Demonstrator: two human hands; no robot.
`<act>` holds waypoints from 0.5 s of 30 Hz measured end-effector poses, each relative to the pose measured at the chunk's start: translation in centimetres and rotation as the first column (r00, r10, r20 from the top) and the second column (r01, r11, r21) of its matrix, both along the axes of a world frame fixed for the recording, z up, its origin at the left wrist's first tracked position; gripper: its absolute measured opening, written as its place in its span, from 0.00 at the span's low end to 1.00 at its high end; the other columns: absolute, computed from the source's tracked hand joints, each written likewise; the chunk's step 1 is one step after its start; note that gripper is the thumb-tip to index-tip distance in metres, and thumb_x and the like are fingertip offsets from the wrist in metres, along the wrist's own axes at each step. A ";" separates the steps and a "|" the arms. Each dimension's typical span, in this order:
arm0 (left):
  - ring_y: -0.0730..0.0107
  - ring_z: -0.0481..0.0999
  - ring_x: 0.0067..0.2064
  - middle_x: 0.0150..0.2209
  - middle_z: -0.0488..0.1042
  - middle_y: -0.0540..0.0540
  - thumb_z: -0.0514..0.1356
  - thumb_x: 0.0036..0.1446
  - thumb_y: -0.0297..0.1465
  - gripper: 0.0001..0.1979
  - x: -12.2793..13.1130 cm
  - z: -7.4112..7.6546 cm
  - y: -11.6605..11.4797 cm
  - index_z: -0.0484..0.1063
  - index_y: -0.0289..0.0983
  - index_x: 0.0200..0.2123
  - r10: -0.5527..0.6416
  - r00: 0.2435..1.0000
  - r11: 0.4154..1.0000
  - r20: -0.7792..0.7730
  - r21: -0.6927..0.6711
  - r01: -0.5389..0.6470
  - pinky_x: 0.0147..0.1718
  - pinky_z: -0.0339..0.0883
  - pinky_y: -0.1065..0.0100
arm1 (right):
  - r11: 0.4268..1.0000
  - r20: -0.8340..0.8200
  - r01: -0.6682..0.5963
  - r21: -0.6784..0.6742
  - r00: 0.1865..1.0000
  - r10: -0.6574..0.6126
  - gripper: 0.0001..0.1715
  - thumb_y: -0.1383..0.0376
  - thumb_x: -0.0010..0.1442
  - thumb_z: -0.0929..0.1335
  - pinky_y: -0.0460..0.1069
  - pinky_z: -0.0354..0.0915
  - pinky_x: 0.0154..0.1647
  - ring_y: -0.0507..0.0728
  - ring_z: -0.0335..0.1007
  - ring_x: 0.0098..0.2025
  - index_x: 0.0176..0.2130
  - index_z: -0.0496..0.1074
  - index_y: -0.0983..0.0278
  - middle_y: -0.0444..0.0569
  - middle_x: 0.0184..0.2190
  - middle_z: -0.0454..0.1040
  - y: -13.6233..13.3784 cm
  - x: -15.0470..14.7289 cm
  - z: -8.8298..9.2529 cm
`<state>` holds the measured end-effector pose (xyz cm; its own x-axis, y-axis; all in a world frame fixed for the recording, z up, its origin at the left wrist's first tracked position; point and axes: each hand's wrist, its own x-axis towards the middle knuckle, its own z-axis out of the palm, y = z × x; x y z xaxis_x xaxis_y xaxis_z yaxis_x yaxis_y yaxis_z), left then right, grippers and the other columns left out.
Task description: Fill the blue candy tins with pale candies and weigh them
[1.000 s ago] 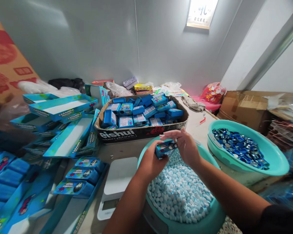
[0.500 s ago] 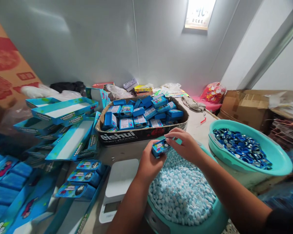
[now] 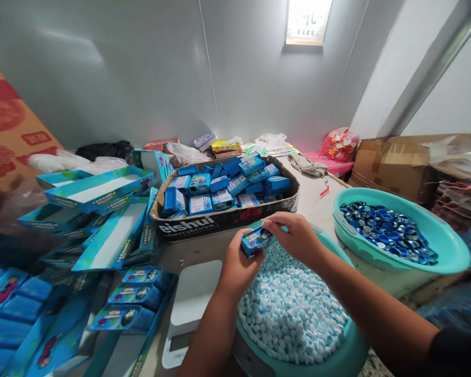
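To the left, you have overlapping trays (image 3: 100, 188) lettered "CARAMELO", too jumbled to count; nearer, three blue packs (image 3: 132, 294) lie in a row. One white scale (image 3: 196, 288) is partly hidden by your left forearm (image 3: 210, 327). One far carton (image 3: 223, 226), reading "eishui", holds a heap of similar packs. Your left hand (image 3: 239, 267) grips one small blue box (image 3: 254, 242) over the near basin (image 3: 356, 343) of countless pale pellets (image 3: 294, 303); your right hand's (image 3: 296, 234) fingertips pinch at its right end, whatever they hold being hidden. Rightmost, one turquoise tub (image 3: 449, 241) holds many blue caps (image 3: 390, 230).
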<state>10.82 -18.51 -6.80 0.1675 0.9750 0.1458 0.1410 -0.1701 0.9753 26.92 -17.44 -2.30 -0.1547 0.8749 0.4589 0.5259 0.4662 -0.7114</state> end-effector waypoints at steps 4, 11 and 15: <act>0.67 0.73 0.39 0.39 0.74 0.47 0.64 0.46 0.25 0.20 0.0 -0.1 0.0 0.68 0.36 0.44 0.010 1.000 1.000 0.007 0.023 -0.011 0.40 0.66 0.69 | 0.996 -0.084 -0.081 0.045 0.993 0.084 0.11 0.58 0.60 0.69 0.51 0.67 0.43 0.57 0.73 0.41 0.37 0.78 0.63 0.51 0.37 0.77 0.1 0.3 0.0; 0.69 0.73 0.37 0.37 0.74 0.49 0.64 0.46 0.25 0.19 -0.2 -0.1 -0.1 0.68 0.37 0.44 0.027 0.999 0.999 -0.022 0.022 -0.027 0.38 0.66 0.70 | 0.952 -0.306 -0.179 -0.248 0.947 0.099 0.23 0.54 0.52 0.74 0.52 0.68 0.44 0.58 0.73 0.44 0.43 0.76 0.64 0.52 0.42 0.77 1.0 0.8 -1.3; 0.67 0.74 0.37 0.37 0.75 0.48 0.65 0.45 0.25 0.20 0.0 0.2 -0.1 0.68 0.36 0.44 0.040 0.999 0.998 -0.016 0.044 -0.039 0.40 0.67 0.67 | 0.866 -0.569 -0.250 -0.433 0.821 -0.047 0.26 0.49 0.56 0.70 0.50 0.67 0.39 0.55 0.74 0.39 0.45 0.74 0.65 0.53 0.40 0.78 2.2 0.8 -1.8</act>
<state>10.85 -18.63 -6.64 0.1315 0.9737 0.1863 0.1646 -0.2068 0.9645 27.75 -15.26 -4.07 -0.1103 0.9934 0.0305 -0.0503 0.0251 -0.9984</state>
